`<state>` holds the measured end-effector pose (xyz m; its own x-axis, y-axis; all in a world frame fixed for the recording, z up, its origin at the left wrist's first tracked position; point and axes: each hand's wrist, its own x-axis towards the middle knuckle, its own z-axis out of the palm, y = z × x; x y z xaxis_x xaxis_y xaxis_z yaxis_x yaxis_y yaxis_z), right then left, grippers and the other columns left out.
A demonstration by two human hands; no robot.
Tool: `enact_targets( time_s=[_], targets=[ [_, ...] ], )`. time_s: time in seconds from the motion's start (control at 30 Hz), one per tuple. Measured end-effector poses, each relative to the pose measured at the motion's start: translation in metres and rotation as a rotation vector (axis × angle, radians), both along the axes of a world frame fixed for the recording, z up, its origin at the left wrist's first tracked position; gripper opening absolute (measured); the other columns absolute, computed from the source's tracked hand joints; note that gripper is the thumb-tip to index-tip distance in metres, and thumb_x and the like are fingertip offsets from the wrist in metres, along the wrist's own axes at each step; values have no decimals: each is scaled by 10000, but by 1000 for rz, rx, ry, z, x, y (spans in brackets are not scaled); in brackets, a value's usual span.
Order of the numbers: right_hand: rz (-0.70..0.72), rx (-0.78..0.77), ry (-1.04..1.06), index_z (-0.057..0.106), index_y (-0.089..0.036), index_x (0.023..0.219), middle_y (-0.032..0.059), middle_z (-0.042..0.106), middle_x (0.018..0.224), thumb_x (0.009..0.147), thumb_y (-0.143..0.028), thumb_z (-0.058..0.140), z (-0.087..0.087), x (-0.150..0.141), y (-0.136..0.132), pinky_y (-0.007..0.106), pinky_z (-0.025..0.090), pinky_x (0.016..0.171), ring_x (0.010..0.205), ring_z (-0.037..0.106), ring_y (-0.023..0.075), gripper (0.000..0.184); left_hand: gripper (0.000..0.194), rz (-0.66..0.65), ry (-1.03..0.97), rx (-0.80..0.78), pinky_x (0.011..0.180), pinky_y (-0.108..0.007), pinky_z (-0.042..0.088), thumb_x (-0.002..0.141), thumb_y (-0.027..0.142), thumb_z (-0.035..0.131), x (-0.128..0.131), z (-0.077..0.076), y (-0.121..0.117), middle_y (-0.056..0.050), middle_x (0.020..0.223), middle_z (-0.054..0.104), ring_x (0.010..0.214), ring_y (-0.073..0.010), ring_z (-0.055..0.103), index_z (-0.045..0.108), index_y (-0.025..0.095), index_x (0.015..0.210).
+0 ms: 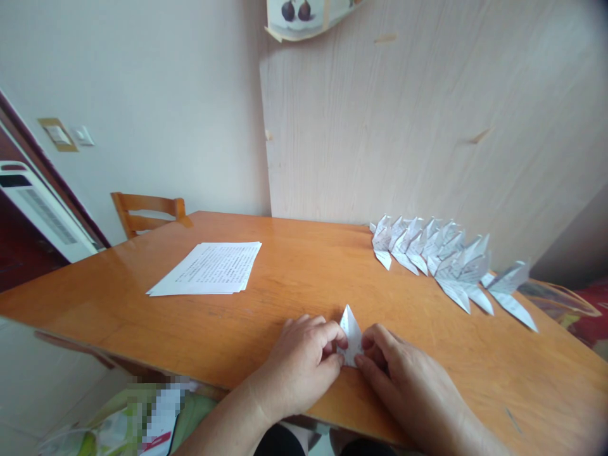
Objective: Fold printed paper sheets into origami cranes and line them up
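A small folded piece of printed white paper [350,335], pointed at its far end, lies near the front edge of the table between my hands. My left hand [308,361] pinches its left edge with thumb and index finger. On the opposite side, my right hand [396,370] grips the lower right edge between thumb and curled fingers. Part of the paper is covered by my fingertips.
Several folded paper pieces [456,259] stand in rows at the table's back right. A stack of printed sheets [213,269] lies on the wooden table [304,266] to the left. Behind are a chair [152,206] and a wood-grain panel [380,126].
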<state>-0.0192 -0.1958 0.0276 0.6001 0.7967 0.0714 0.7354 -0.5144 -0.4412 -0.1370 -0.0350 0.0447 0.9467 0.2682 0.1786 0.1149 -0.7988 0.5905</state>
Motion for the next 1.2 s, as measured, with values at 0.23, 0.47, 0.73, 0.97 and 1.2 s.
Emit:
enact_targets(
  time_s=[0.23, 0.47, 0.73, 0.97, 1.2],
  targets=[
    [71, 34, -14, 575, -275, 924, 9, 649, 898, 981, -311, 464, -2, 0, -3, 320, 411, 691, 819, 625, 211, 130, 143, 4, 25, 16, 761, -304, 340, 814, 160, 620, 0, 1, 1, 26, 845, 623, 864, -186, 538, 647, 275, 894],
    [71, 36, -56, 584, -268, 936, 25, 640, 908, 991, -307, 431, -7, -1, -4, 335, 425, 694, 824, 628, 225, 167, 157, 0, 29, 14, 767, -307, 347, 797, 155, 609, 1, 0, 0, 23, 854, 637, 865, -189, 544, 653, 271, 893],
    [90, 70, -74, 602, -254, 941, 32, 639, 914, 1001, -251, 384, -8, -2, -6, 336, 452, 722, 830, 628, 214, 227, 194, -5, 38, 22, 770, -307, 351, 756, 136, 616, 2, 0, 2, 23, 838, 646, 869, -197, 546, 661, 264, 895],
    [72, 219, -102, 643, -241, 944, 37, 652, 896, 1012, -267, 406, -10, -2, -18, 295, 486, 678, 795, 638, 183, 248, 177, 3, 19, 21, 764, -311, 357, 757, 152, 625, 3, -1, 2, 22, 813, 642, 851, -193, 552, 669, 262, 888],
    [372, 269, -425, 652, -223, 1205, 91, 696, 1034, 958, -179, 488, 0, -16, -21, 358, 547, 753, 888, 627, 237, 300, 190, -7, 12, 7, 774, -311, 366, 754, 134, 627, 1, -1, 2, 34, 809, 646, 835, -186, 558, 658, 266, 886]
  ],
)
